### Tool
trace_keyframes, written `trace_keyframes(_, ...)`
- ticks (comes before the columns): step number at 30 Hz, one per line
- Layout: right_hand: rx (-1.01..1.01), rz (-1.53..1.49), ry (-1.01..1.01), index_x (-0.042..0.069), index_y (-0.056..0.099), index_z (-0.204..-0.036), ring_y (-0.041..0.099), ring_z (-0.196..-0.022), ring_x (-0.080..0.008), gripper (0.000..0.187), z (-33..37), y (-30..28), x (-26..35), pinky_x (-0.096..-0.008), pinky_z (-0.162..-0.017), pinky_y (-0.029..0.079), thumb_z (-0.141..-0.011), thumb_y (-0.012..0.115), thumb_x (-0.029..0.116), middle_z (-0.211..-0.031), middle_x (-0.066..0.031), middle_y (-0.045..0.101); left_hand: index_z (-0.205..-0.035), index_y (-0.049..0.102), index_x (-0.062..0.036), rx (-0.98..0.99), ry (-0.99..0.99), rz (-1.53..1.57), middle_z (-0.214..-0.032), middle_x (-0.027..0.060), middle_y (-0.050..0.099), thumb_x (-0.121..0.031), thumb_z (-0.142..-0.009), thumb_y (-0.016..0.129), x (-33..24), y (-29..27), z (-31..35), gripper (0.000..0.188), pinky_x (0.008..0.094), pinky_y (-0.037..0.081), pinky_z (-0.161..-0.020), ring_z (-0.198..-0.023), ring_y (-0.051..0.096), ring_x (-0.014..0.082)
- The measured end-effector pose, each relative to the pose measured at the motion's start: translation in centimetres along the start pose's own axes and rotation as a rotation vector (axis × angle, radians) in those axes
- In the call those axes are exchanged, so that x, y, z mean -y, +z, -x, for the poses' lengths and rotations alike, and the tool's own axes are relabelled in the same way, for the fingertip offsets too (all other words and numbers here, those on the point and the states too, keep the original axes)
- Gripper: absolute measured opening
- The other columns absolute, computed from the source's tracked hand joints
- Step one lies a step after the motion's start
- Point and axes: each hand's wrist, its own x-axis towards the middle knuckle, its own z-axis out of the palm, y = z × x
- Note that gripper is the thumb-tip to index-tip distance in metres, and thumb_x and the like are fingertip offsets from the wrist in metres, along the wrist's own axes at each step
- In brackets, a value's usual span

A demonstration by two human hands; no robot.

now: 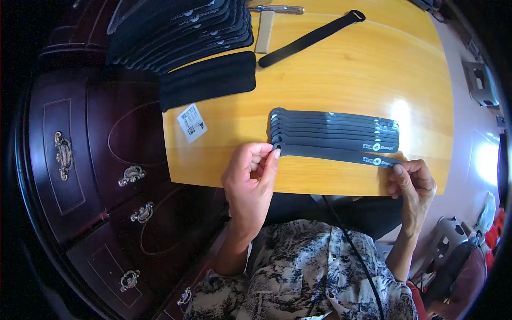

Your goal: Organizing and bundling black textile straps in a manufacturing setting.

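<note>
Near the table's front edge, a dark grey hook-and-loop cable strap (330, 153) is stretched out sideways between my two hands. My left hand (250, 173) pinches its slotted end between thumb and fingers. The plain end is gripped by my right hand (413, 184), whose fingertips cover the tip. Just beyond it lies a fanned row of several matching straps (333, 125), overlapping, slotted ends to the left. The held strap slants slightly down to the right from this row.
A tall pile of black straps (213, 40) stands at the back left, with a black bundle (210, 80) before it. Behind lie a single black strap (312, 38), a tan bar (264, 32) and a screwdriver-like tool (277, 9). A white label (192, 122) sits near the left edge, beside dark drawers (106, 176).
</note>
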Motion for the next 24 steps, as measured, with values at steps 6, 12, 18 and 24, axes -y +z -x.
trace_keyframes(6,-0.003,0.021,0.015,0.001,0.061,-0.087,0.055,-0.052,-0.0056,0.014,-0.15,0.07,0.1,-0.0178,-0.045,0.041,-0.089,0.068,0.014,-0.069,-0.0033,0.064,-0.089,0.059,-0.0007,-0.004,-0.013,-0.056,-0.069,0.0027,0.062,0.001,-0.083,0.07,-0.29,0.06,-0.18,0.012,0.0207,0.045,-0.053,-0.057,0.054,0.0046)
trace_keyframes(12,-0.021,0.025,0.001,0.001,0.061,-0.087,0.055,-0.051,-0.0058,0.013,-0.21,0.1,-0.23,-0.0179,-0.043,0.04,-0.089,0.067,0.013,-0.067,-0.0026,0.062,-0.088,0.059,-0.0002,0.005,-0.024,-0.062,-0.069,0.0034,0.063,0.002,-0.083,0.069,-0.44,0.22,-0.44,0.012,0.0209,0.046,-0.054,-0.057,0.055,0.0054)
trace_keyframes(18,-0.041,0.044,0.013,0.002,0.061,-0.087,0.054,-0.05,-0.0055,0.013,-0.3,0.27,-0.18,-0.0177,-0.042,0.039,-0.089,0.067,0.013,-0.066,-0.0022,0.062,-0.089,0.059,0.0003,0.018,-0.042,-0.067,-0.07,0.0037,0.063,0.002,-0.083,0.069,-0.78,0.21,-0.61,0.012,0.0211,0.046,-0.054,-0.058,0.055,0.0053)
trace_keyframes(24,-0.043,0.025,0.032,0.002,0.061,-0.086,0.053,-0.049,-0.0051,0.014,-0.34,0.51,-0.01,-0.0174,-0.042,0.038,-0.089,0.067,0.015,-0.066,-0.0021,0.062,-0.089,0.058,0.0005,0.023,-0.049,-0.048,-0.071,0.0042,0.063,0.003,-0.083,0.068,-0.79,0.2,-0.72,0.012,0.0209,0.046,-0.055,-0.06,0.056,0.0058)
